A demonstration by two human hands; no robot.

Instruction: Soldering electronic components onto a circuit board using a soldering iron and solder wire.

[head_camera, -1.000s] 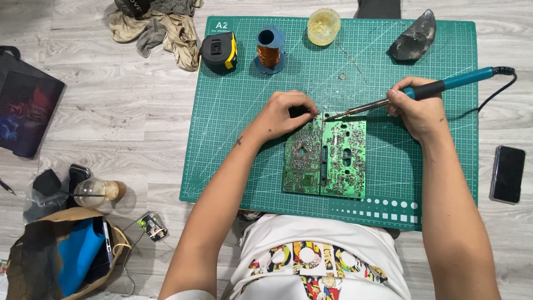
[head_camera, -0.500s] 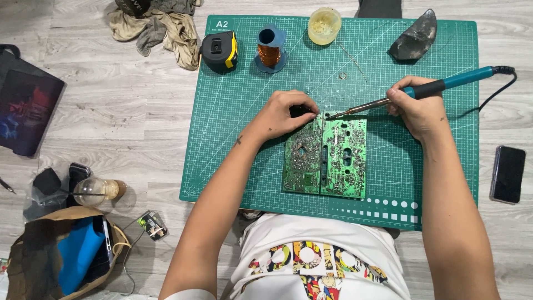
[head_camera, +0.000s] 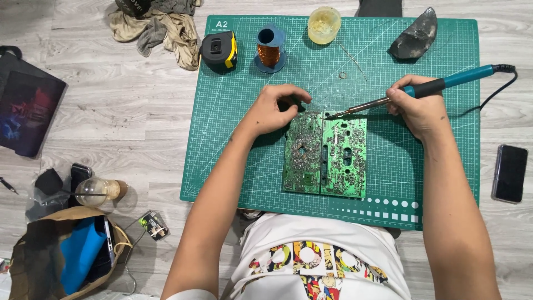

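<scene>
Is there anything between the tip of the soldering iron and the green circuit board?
Nothing visible. The right hand holds the soldering iron, and its tip is at the top edge of the circuit board. The left hand rests at the board's upper left corner.

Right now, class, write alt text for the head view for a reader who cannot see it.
The right hand holds a teal soldering iron, tip at the top edge of a green circuit board that the left hand steadies on a green cutting mat.

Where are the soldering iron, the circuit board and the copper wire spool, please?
soldering iron (head_camera: 444, 83): head view, on its teal handle.
circuit board (head_camera: 344, 155): head view, on its right half.
copper wire spool (head_camera: 269, 54): head view, on the copper winding.
</scene>
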